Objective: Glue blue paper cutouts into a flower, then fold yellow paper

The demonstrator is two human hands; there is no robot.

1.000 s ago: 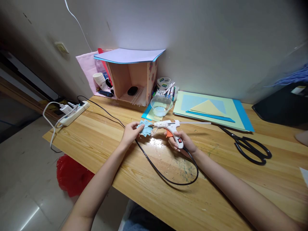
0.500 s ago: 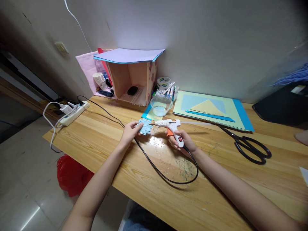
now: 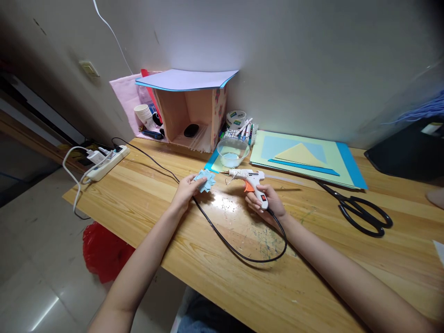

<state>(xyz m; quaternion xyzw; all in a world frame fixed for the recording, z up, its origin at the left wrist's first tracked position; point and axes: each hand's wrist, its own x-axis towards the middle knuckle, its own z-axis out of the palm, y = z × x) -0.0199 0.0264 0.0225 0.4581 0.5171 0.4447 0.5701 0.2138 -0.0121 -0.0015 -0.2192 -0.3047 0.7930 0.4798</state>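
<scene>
Between its thumb and fingers, my left hand (image 3: pixel 186 189) pinches a light blue layered paper piece (image 3: pixel 206 180) with jagged edges, just above the table. My right hand (image 3: pixel 266 201) is wrapped round the handle of a white glue gun (image 3: pixel 248 175) with an orange trigger. The gun's nozzle points left at the paper, with a small gap between them. A clear glue stick sticks out of the gun's back. Its black cord (image 3: pixel 229 247) loops over the table below both hands. Behind the nozzle stands a clear round bowl (image 3: pixel 232 152) with something light blue visible in it.
Black scissors (image 3: pixel 364 215) lie on the wooden table (image 3: pixel 222 286) at the right, near stacked coloured paper (image 3: pixel 338 162). A pink box (image 3: pixel 218 108) and markers (image 3: pixel 247 132) are at the back. A power strip (image 3: pixel 109 164) sits left. Part of another person's hand (image 3: pixel 435 197) shows far right.
The glue gun in my right hand has moved right, away from the paper. My left hand has shifted slightly left and tilted the blue paper piece.
</scene>
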